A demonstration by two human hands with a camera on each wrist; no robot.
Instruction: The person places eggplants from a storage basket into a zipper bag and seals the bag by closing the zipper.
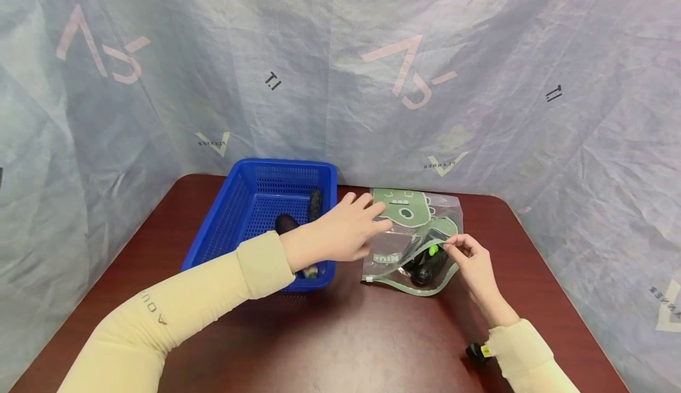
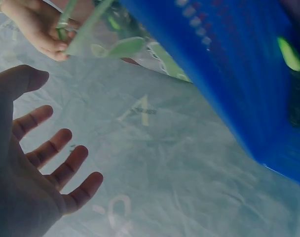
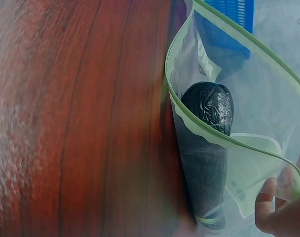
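A clear zip bag [image 1: 388, 240] with a green cartoon print lies on the table, its green-edged mouth gaping. My right hand [image 1: 473, 265] pinches the right end of that mouth between thumb and fingers. Inside the bag are dark vegetables [image 1: 424, 273] with a bright green bit; one looks long, with a shiny wrinkled dark end [image 3: 209, 106] in the right wrist view. My left hand [image 1: 348, 230] hovers between the bag and a blue basket [image 1: 213, 227], fingers spread and holding nothing. The left wrist view shows its loosely bent fingers [image 2: 61, 148] apart from the bag.
Within the basket are a dark purple eggplant [image 1: 285, 223], a dark bumpy long vegetable [image 1: 314, 203] and a pale-ended piece [image 1: 310, 271], partly behind my left arm. A small black object [image 1: 475, 354] with a yellow tag sits by my right sleeve. Printed cloth [image 1: 330, 85] hangs behind the table.
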